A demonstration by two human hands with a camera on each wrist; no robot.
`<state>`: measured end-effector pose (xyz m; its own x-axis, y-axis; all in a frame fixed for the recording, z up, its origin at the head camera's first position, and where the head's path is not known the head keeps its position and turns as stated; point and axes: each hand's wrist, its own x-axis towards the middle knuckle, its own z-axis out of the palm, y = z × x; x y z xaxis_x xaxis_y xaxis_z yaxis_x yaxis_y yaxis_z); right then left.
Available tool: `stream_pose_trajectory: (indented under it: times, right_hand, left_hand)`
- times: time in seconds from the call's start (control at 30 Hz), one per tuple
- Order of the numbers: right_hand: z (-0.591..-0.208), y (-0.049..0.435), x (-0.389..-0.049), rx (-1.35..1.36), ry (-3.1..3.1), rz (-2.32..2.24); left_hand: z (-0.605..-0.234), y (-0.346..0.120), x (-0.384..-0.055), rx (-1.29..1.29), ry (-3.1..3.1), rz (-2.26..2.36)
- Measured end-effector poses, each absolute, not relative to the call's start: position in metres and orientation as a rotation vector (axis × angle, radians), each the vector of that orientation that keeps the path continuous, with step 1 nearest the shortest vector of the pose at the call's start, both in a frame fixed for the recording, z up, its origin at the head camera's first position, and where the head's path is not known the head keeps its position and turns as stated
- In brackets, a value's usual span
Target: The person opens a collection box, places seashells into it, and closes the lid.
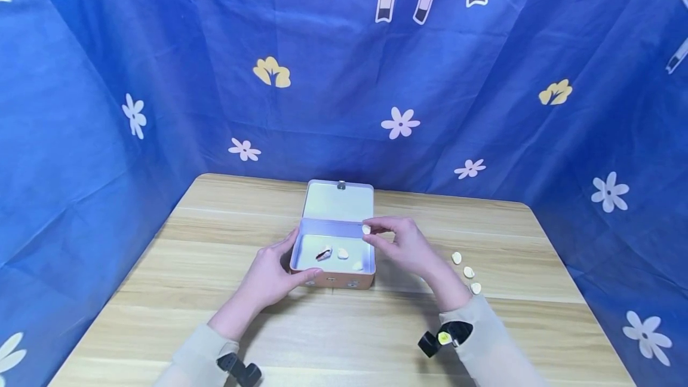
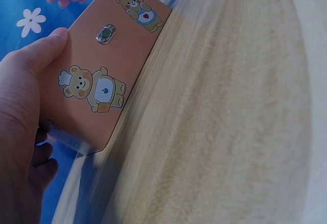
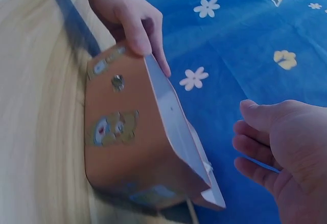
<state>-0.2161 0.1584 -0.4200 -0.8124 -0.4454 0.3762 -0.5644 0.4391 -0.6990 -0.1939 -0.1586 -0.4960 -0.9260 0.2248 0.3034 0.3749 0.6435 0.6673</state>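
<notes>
An orange tin box [image 1: 333, 280] with bear pictures stands on the table with its lid [image 1: 338, 200] raised at the back. My left hand [image 1: 271, 273] grips its left side, thumb at the front rim and fingers along the side. Over the box's right edge, my right hand [image 1: 403, 246] pinches a small white seashell [image 1: 366, 229] between thumb and fingertips. Inside lie a white shell [image 1: 343, 253], a shell with a dark reddish opening [image 1: 324, 253] and a pale piece [image 1: 358, 266] in the front right corner. The right wrist view shows the right hand [image 3: 291, 147] beside the box, the held shell hidden.
Three white shells lie in a row on the wooden table [image 1: 344, 339], right of my right forearm: a far one [image 1: 456, 257], a middle one [image 1: 469, 272] and a near one [image 1: 475, 288]. A blue patterned cloth [image 1: 333, 106] hangs behind and at both sides.
</notes>
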Motion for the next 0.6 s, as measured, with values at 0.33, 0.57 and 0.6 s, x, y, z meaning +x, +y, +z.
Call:
stream_pose_trajectory:
  times: [0.33,0.57,0.6]
  right_hand:
    - [-0.431,0.128,-0.222,0.954,-2.573,1.374]
    - [-0.442,0.117,-0.226,0.993,-2.589,1.39]
    - [-0.444,0.116,-0.227,1.003,-2.59,1.387]
  left_hand:
    - [-0.494,-0.159,-0.192,-0.502,-2.655,-1.154]
    - [-0.492,-0.158,-0.191,-0.504,-2.656,-1.162]
    - [-0.492,-0.158,-0.191,-0.504,-2.656,-1.161]
